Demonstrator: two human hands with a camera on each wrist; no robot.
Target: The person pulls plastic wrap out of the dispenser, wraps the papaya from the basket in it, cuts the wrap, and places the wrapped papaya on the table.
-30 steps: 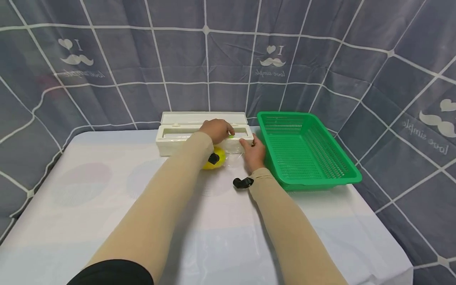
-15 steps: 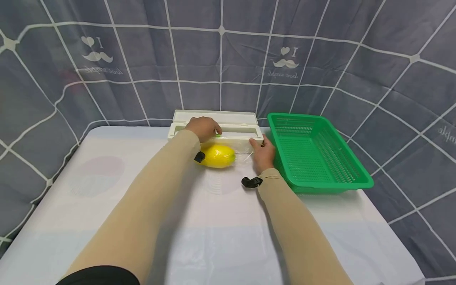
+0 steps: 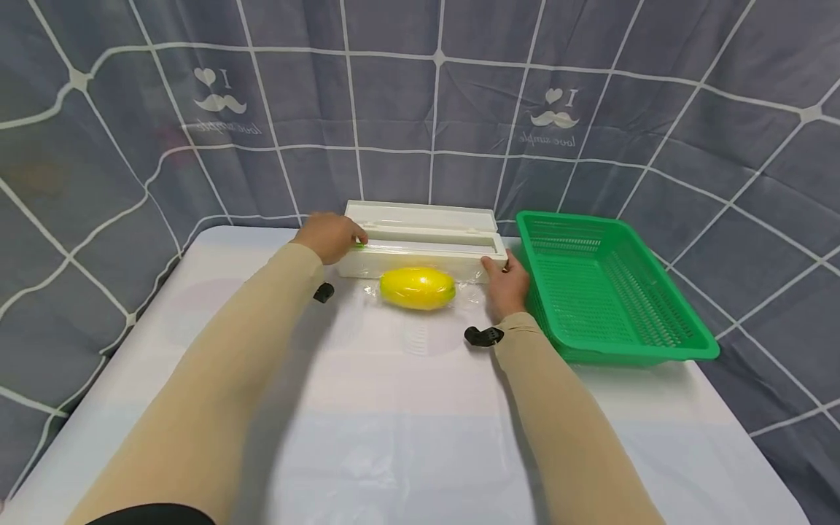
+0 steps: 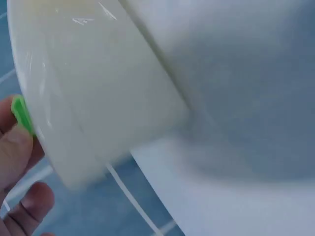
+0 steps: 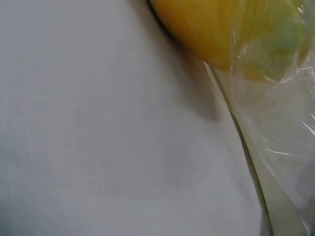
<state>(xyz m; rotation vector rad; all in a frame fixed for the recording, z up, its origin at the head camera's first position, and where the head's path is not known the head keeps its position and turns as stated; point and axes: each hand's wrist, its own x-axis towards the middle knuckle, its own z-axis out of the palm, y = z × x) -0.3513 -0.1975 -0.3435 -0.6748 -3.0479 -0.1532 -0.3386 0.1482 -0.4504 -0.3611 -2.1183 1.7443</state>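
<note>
A white cling film dispenser (image 3: 420,214) stands at the back of the table with its lid raised. My left hand (image 3: 328,237) is at the dispenser's left end, and thumb and finger pinch a small green slide cutter (image 4: 22,115) on its front edge. With thumb and fingers, my right hand (image 3: 507,286) holds the right front corner. Against the dispenser's front lies a yellow oblong fruit (image 3: 417,289), its exact kind unclear. Clear cling film (image 5: 275,123) covers it and spreads out on both sides. The right wrist view shows fruit and film but no hand.
A green plastic basket (image 3: 620,350) stands right of the dispenser, close to my right hand. A white cloth (image 3: 394,408) covers the table. Behind and at both sides hangs a grey checked curtain (image 3: 394,95).
My left hand has slid the green cutter leftward along the dispenser's edge, from near the right end to the left end. The yellow fruit has come into full view. My right hand keeps its hold.
</note>
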